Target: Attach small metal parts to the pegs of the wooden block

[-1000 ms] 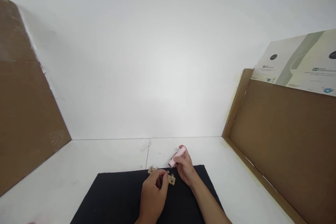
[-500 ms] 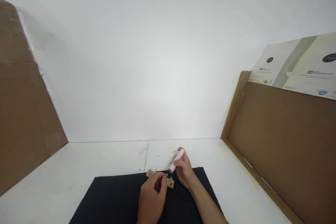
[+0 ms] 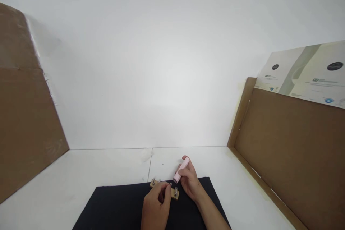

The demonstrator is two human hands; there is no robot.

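Note:
My right hand [image 3: 190,181] is wrapped round a slim pink tube-shaped thing [image 3: 181,169], tilted with its lower end towards the block. A narrow wooden block [image 3: 175,196] lies at the mat's far edge, bearing small upright clear and metallic pieces [image 3: 153,182] at both ends. My left hand [image 3: 156,203] covers the middle of that block, thumb and forefinger pinched together. Beside those fingertips shows a tiny shiny piece [image 3: 170,184]; whether they grip it or the block cannot be made out. A small gap separates the pink tube from the block.
Under the hands is a black mat [image 3: 113,205] on a white table [image 3: 48,183]. A white wall [image 3: 161,61] rises behind. Cardboard panels stand at the left [image 3: 24,115] and right [image 3: 291,143], the right one with a printed sheet [image 3: 302,73] along its top.
The whole view has shifted slightly, with the scene sitting a little lower in the frame. Both hands keep nearly the same pose, and the pink tube stays in the right hand.

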